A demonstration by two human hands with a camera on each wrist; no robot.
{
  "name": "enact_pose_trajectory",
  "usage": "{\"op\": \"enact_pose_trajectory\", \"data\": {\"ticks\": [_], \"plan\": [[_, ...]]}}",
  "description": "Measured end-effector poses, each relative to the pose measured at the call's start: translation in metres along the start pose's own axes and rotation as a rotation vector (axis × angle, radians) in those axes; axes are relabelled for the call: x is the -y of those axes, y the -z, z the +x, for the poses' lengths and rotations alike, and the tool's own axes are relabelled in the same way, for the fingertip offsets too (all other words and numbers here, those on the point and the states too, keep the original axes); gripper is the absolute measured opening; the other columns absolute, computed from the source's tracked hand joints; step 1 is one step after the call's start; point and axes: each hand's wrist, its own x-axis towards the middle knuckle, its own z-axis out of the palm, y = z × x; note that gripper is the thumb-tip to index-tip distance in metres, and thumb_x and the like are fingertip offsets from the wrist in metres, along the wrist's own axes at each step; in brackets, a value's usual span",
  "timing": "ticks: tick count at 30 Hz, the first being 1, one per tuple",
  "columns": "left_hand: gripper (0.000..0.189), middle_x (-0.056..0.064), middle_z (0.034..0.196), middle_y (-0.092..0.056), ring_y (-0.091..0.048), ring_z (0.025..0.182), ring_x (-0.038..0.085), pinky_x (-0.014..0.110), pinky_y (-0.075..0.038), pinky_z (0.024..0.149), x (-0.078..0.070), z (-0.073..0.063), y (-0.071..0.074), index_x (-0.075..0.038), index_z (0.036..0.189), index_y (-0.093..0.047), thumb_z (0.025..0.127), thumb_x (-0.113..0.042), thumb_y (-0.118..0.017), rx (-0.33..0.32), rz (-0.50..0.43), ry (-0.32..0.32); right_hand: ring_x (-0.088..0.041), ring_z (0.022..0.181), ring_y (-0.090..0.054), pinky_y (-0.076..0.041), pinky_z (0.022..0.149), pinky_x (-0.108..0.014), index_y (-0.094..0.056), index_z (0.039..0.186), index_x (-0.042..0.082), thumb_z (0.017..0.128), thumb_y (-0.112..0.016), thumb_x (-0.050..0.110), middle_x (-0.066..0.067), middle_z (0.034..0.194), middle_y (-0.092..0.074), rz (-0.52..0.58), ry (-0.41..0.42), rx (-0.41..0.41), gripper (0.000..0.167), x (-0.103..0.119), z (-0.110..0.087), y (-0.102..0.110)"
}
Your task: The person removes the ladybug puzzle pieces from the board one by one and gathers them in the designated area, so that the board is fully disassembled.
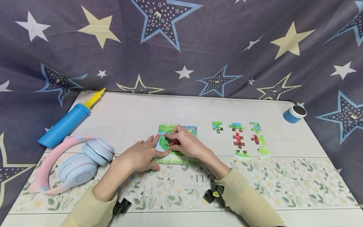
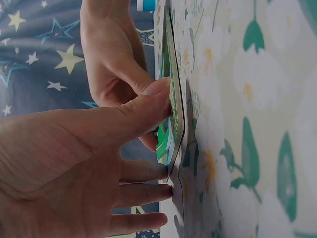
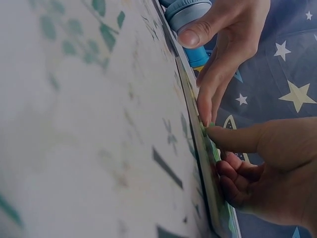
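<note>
A small jigsaw puzzle board (image 1: pixel 177 161) with a grassy lower edge and a red ladybug picture lies mid-table. My right hand (image 1: pixel 187 142) reaches over it from the right, thumb and curled fingers pinching a puzzle piece (image 1: pixel 174 143) low over the ladybug picture. The fingers partly cover that piece. At the board's left side my left hand (image 1: pixel 141 154) rests with fingers spread and fairly straight, its thumb on the grassy rim in the left wrist view. Loose pieces stand to the right, among them a red one (image 1: pixel 239 140) and a green one (image 1: pixel 217 126).
Pink and blue headphones (image 1: pixel 77 170) lie at the left, with a blue hand pump (image 1: pixel 66 126) with a yellow nozzle behind them. A blue and white jar (image 1: pixel 295 113) is at the back right. A star-patterned curtain (image 1: pixel 181 56) rises behind the table.
</note>
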Motion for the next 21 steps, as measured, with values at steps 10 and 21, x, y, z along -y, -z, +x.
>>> {"op": "enact_pose_trajectory", "data": {"ticks": [10,21], "plan": [[0.065,0.030,0.170,-0.014,-0.023,0.156,0.050,0.066,-0.034,0.119,0.0004,-0.0002,-0.0004,-0.033,0.155,-0.048,0.095,-0.040,-0.072,-0.002,0.001,-0.002,-0.017,0.097,-0.046,-0.040,0.082,-0.032,-0.055,0.149,0.007,0.098,-0.072,0.019,-0.007,0.121,-0.056,-0.036,0.026,0.051,0.055,-0.0003,-0.0004,0.0017],[0.065,0.030,0.170,-0.014,-0.023,0.156,0.050,0.066,-0.034,0.119,0.0001,-0.0005,0.0005,-0.031,0.155,-0.049,0.095,-0.040,-0.072,-0.003,0.001,-0.008,-0.016,0.094,-0.048,-0.041,0.081,-0.030,-0.057,0.145,0.005,0.098,-0.071,0.018,-0.008,0.119,-0.061,-0.046,0.067,0.015,0.052,-0.0019,-0.0003,0.0020]]}}
